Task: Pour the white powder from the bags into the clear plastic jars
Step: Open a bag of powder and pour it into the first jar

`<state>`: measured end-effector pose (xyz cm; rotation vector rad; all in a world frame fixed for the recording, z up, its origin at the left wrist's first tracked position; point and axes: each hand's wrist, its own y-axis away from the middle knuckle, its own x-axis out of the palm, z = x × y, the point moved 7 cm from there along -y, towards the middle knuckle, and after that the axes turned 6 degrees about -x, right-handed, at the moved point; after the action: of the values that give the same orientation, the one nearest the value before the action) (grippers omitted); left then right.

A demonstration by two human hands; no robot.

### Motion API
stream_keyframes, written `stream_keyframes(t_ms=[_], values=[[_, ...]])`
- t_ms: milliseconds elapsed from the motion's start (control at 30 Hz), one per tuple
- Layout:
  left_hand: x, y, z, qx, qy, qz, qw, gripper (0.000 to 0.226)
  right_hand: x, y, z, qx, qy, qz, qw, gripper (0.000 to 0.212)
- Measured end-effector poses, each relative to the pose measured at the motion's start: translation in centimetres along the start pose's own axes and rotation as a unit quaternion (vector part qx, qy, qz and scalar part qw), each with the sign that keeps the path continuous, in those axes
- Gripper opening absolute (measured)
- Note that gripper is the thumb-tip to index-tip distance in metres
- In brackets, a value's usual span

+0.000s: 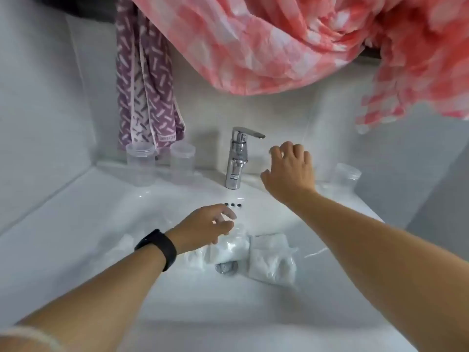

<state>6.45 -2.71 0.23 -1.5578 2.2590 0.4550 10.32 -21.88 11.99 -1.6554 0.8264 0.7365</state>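
Observation:
Clear bags of white powder lie in the basin of a white sink [88, 224]: one bag [228, 248] under my left hand, another bag [272, 260] to its right. My left hand [208, 226], with a black band on the wrist, hovers over the left bag with loosely bent fingers; whether it touches the bag I cannot tell. My right hand [289, 168] is raised beside the tap, fingers spread, holding nothing. Two clear plastic jars [140, 163] [182, 162] stand at the back left of the sink ledge. A third jar [346, 177] stands at the back right.
A chrome tap [237, 158] rises at the back middle, with overflow holes [232, 205] below it. The drain [226, 267] shows between the bags. A purple patterned towel [146, 85] hangs at the back left; pink cloth [304, 41] hangs overhead.

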Motion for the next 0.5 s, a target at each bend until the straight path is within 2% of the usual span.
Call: stream_keyframes(t_ms=[133, 267, 367, 500], values=[[0.6, -0.1, 1.2, -0.017, -0.042, 0.053, 0.998, 0.015, 2.3, -4.1, -1.9, 0.053, 0.089, 0.093, 0.99, 0.069], [1.9, -0.4, 0.8, -0.007, -0.045, 0.077, 0.996, 0.016, 5.0, -5.1, -2.5, 0.065, 0.098, 0.17, 0.978, 0.061], [1.5, -0.5, 1.0, -0.023, -0.027, 0.078, 0.996, 0.016, 4.9, -5.4, -2.0, 0.063, 0.093, 0.165, 0.98, 0.052], [1.1, -0.4, 0.8, -0.013, -0.016, 0.056, 0.998, 0.017, 3.8, -5.1, -0.7, 0.017, 0.071, 0.137, 0.988, 0.058]])
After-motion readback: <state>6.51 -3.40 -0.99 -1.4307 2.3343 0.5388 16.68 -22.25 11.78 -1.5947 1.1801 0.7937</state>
